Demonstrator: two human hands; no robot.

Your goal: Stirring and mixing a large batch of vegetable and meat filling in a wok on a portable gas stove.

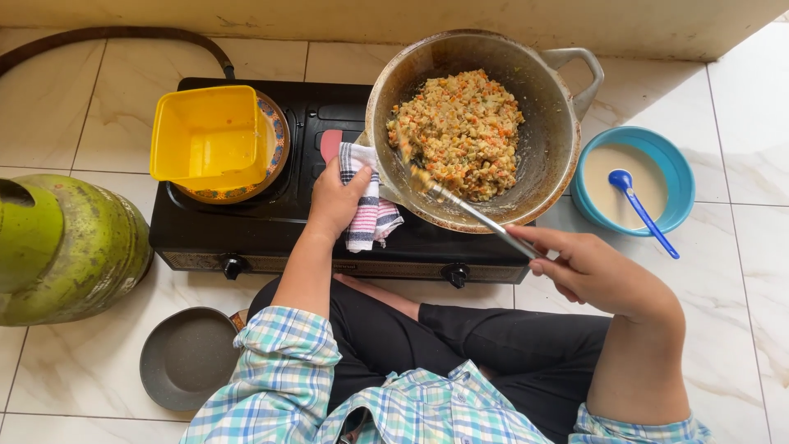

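A plaid shirt [329, 395] and crossed legs in black trousers [493, 345] lie nearest, with the person seated on the tiled floor [740, 271] before a black stove [246, 222]. The right hand [596, 271] is closed around the handle end of a metal spatula [472, 212], fingers curled under and thumb laid along the top. The spatula's long axis runs diagonally, from the hand at lower right up and left, its blade pointing into the fried rice [459, 131] in the wok [542, 156]. The wok sits tilted on the stove's right burner, its open side tipped toward the person, one grey handle [579, 74] sticking out at upper right. The left hand [333, 201] clamps a striped cloth [370, 205] against the wok's left rim, fingers wrapped around the cloth. On the left burner a yellow tub [209, 136] rests on a patterned plate [275, 156]. A blue bowl [678, 177] of pale liquid with a blue spoon [641, 210] stands right of the wok. A green gas cylinder [74, 247] lies at left, and a grey pan [185, 358] sits by the left knee.
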